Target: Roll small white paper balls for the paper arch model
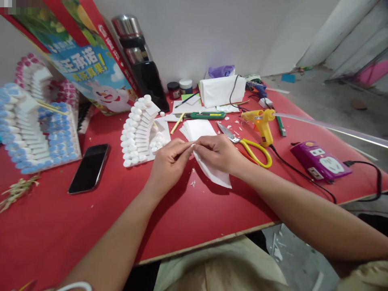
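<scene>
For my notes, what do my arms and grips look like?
Left grip and right grip are ungloved hands; left forearm and right forearm are bare. Beige fabric, perhaps a sleeve, bunches at lower right; a white band, possibly worn, curves lower left.

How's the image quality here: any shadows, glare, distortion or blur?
All in the head view: soft shadows darken the red table below the left hand, right hand and white paper; glare streaks the translucent rod; the steel-topped flask leans outward, likely wide-angle distortion; the top-left corner is pixelated; fine fingertip detail looks soft.
</scene>
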### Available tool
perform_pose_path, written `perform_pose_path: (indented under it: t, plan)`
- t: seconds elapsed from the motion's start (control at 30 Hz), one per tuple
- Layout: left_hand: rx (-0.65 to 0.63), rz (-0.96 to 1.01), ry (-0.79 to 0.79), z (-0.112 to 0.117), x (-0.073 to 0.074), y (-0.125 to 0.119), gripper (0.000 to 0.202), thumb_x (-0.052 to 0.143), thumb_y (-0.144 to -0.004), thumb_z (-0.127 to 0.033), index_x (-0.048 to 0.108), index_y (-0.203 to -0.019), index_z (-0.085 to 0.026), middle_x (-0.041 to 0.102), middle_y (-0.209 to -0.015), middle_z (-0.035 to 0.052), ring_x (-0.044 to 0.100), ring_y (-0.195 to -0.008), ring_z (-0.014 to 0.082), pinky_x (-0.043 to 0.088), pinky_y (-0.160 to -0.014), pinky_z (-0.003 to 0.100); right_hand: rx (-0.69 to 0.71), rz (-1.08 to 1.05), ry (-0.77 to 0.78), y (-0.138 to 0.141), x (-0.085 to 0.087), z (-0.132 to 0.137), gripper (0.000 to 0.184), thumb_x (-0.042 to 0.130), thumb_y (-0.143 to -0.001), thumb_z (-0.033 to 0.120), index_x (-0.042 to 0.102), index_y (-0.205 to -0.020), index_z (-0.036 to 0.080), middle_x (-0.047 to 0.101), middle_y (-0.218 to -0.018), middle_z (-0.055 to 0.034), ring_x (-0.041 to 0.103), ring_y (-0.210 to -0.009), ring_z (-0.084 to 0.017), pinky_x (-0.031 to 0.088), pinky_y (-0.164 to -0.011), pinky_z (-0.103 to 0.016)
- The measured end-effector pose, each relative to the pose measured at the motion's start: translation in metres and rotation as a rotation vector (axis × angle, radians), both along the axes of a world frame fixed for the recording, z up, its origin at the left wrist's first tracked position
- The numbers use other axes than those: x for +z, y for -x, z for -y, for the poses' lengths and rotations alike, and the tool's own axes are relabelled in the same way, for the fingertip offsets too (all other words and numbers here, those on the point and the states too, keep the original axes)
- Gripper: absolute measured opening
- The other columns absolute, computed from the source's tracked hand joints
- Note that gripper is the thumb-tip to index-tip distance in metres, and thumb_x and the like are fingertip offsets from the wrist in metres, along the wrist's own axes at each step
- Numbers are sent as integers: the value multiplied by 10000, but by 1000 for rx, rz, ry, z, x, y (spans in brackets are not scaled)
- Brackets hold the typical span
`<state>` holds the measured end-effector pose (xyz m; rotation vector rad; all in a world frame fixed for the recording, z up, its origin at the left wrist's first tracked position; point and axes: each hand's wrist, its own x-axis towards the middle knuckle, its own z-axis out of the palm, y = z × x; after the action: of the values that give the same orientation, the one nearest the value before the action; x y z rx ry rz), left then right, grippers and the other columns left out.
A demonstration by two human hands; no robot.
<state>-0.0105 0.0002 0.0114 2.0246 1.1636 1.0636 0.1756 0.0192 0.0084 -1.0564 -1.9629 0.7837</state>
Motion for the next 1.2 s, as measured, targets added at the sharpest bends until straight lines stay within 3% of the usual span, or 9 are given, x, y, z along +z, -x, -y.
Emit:
perform_pose_path:
  t: [0.2, 0.27, 0.33, 0.47, 0.57, 0.9, 1.1, 1.2]
  plan:
    - [56, -219, -254, 4, -3, -3, 224, 532, -1025, -226, 744, -991, -163, 612, -808, 32, 573, -751, 155, 431, -697, 285, 2, -25, 73, 2, -1, 1, 343, 549, -905, 260, 418, -594, 197, 377, -550, 45, 362, -567, -100, 283, -566, -274]
    - [94, -237, -312, 5, -3, -4, 220, 532, -1021, -219, 731, -952, -156, 629, -808, 42, 580, -751, 162, 432, -690, 290, -5, -110, 176, 5, 0, 1, 390, 589, -911, 275, 421, -569, 194, 371, -545, 45, 355, -564, -99, 278, -555, -269]
    - [148, -196, -331, 6, -2, -6, 204, 548, -1009, -201, 713, -900, -153, 637, -794, 40, 580, -736, 158, 436, -683, 287, -12, -319, 433, 8, 2, 1, 392, 606, -941, 330, 495, -595, 180, 442, -574, 32, 397, -562, -98, 310, -545, -252]
    - [205, -107, -290, 5, 0, -7, 172, 572, -989, -172, 698, -872, -163, 646, -786, 30, 590, -740, 153, 457, -707, 283, 55, -791, 1095, 13, 5, 1, 367, 511, -1033, 378, 638, -776, 149, 595, -683, -20, 526, -571, -113, 454, -569, -245]
    - [196, -106, -292, 5, 0, -7, 158, 578, -983, -168, 711, -899, -172, 656, -804, 28, 609, -765, 155, 470, -719, 281, 180, -924, 1276, 15, 7, 2, 316, 477, -1048, 282, 669, -843, 137, 621, -693, -33, 599, -607, -146, 560, -651, -300]
    - [201, -150, -348, 4, 0, -4, 181, 572, -973, -136, 707, -855, -160, 653, -794, 33, 593, -726, 144, 454, -682, 276, 206, -963, 1235, 10, 2, 2, 160, 635, -964, 224, 707, -865, 121, 665, -726, -43, 635, -649, -147, 624, -741, -339]
    - [185, -156, -347, 6, 1, -5, 178, 575, -971, -116, 711, -859, -143, 638, -782, 32, 584, -716, 134, 447, -675, 265, 113, -890, 1114, 10, 5, 3, 91, 760, -840, 183, 683, -820, 140, 614, -631, 3, 583, -559, -123, 588, -639, -311]
    - [183, -158, -366, 7, 2, -6, 166, 582, -968, -119, 713, -869, -143, 641, -785, 27, 583, -706, 129, 448, -669, 260, 74, -860, 1087, 10, 6, 4, 174, 823, -763, 178, 659, -811, 146, 626, -651, 11, 586, -563, -112, 558, -605, -283]
